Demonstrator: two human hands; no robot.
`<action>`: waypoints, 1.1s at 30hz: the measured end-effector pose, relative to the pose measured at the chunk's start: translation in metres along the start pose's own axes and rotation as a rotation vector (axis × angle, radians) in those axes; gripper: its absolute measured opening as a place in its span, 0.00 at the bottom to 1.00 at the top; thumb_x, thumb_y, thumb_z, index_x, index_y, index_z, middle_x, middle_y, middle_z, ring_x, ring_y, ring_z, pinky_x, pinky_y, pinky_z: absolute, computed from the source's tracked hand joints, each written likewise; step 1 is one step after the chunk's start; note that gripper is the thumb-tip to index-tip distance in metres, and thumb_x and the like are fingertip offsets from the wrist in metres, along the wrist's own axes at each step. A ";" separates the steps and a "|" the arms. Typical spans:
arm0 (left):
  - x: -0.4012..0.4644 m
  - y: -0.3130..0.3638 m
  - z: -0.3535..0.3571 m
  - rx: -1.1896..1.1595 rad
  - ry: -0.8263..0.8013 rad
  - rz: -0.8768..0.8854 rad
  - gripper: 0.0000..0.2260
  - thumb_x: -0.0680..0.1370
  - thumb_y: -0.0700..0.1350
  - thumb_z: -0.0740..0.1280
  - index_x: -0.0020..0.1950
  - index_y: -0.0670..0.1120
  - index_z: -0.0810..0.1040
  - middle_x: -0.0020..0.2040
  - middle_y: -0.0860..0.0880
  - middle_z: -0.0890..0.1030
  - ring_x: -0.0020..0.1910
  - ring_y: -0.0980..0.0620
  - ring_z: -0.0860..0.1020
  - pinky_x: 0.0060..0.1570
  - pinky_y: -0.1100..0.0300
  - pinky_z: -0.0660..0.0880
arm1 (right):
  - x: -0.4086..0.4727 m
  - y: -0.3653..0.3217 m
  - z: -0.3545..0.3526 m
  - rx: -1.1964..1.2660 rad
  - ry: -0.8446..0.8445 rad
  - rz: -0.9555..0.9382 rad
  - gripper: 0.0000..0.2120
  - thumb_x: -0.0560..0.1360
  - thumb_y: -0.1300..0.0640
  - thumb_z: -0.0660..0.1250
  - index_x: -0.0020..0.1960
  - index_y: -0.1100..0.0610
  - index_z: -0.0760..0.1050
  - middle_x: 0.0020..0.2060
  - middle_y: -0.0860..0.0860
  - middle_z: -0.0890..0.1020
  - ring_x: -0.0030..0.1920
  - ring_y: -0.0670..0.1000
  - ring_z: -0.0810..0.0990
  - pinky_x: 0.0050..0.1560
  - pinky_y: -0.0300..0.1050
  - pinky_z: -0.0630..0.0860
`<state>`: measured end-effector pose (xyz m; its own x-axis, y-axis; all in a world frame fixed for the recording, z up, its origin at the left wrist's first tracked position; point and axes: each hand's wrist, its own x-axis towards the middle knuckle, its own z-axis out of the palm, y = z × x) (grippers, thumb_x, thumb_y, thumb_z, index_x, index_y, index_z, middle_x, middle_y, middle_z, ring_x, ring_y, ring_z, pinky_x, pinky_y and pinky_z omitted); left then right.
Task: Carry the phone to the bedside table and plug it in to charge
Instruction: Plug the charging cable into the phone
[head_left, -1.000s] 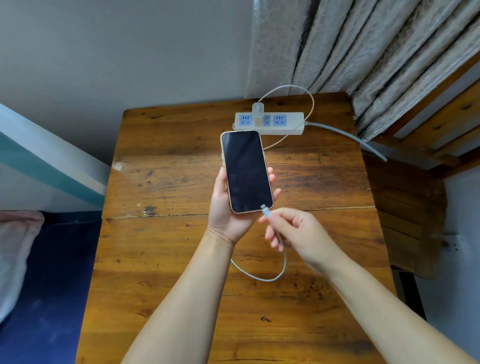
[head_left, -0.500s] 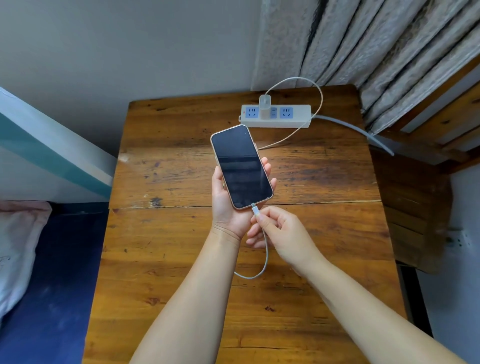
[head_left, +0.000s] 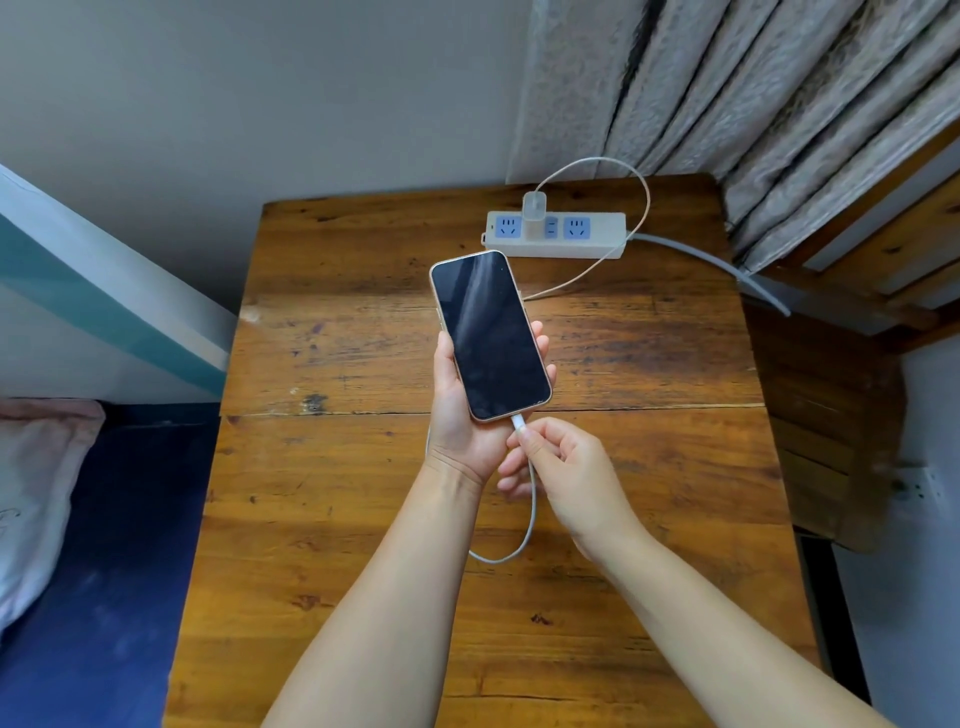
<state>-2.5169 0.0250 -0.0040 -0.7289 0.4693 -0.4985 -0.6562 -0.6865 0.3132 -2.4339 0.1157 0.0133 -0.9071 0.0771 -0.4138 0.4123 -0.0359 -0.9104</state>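
Observation:
My left hand (head_left: 460, 415) holds a phone (head_left: 488, 335) with a dark screen and a pale gold rim above the wooden bedside table (head_left: 363, 519). My right hand (head_left: 566, 473) pinches the white cable plug (head_left: 519, 423), which sits at the phone's bottom edge. The white cable (head_left: 527, 525) loops down under my hands, then runs up past the phone to a white charger (head_left: 534, 221) plugged into the power strip (head_left: 556, 235) at the table's back.
A bed with a dark blue sheet (head_left: 98, 571) and a pale pillow (head_left: 36, 493) lies to the left. Grey curtains (head_left: 727, 88) hang behind the table, and a wooden frame (head_left: 857, 415) stands on the right. The strip's grey cord (head_left: 727, 270) runs off right.
The phone tilted so its top leans left, and my right hand brought the plug from beside the bottom right corner up to the phone's bottom edge.

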 end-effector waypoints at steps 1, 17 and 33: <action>0.000 0.001 0.002 0.018 -0.009 0.004 0.31 0.76 0.64 0.57 0.72 0.45 0.65 0.59 0.43 0.77 0.55 0.47 0.78 0.53 0.52 0.78 | 0.000 -0.001 0.001 0.021 0.007 -0.002 0.10 0.79 0.58 0.59 0.43 0.57 0.77 0.29 0.48 0.82 0.31 0.47 0.83 0.33 0.36 0.79; -0.012 0.005 0.005 0.150 -0.041 0.026 0.27 0.79 0.60 0.52 0.71 0.45 0.66 0.67 0.41 0.72 0.63 0.44 0.74 0.61 0.49 0.73 | 0.006 -0.003 -0.027 0.228 -0.118 0.044 0.13 0.80 0.56 0.55 0.51 0.59 0.78 0.44 0.53 0.86 0.49 0.54 0.84 0.47 0.43 0.81; -0.018 0.010 -0.011 0.170 -0.016 0.081 0.22 0.79 0.56 0.52 0.70 0.48 0.68 0.65 0.44 0.76 0.67 0.44 0.72 0.64 0.47 0.71 | 0.017 0.012 -0.048 0.641 -0.058 0.115 0.14 0.78 0.61 0.59 0.59 0.55 0.79 0.56 0.55 0.83 0.57 0.53 0.81 0.49 0.45 0.81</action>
<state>-2.5085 0.0035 -0.0006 -0.7830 0.4258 -0.4534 -0.6175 -0.6195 0.4847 -2.4402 0.1643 -0.0044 -0.8705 -0.0159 -0.4919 0.3911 -0.6291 -0.6717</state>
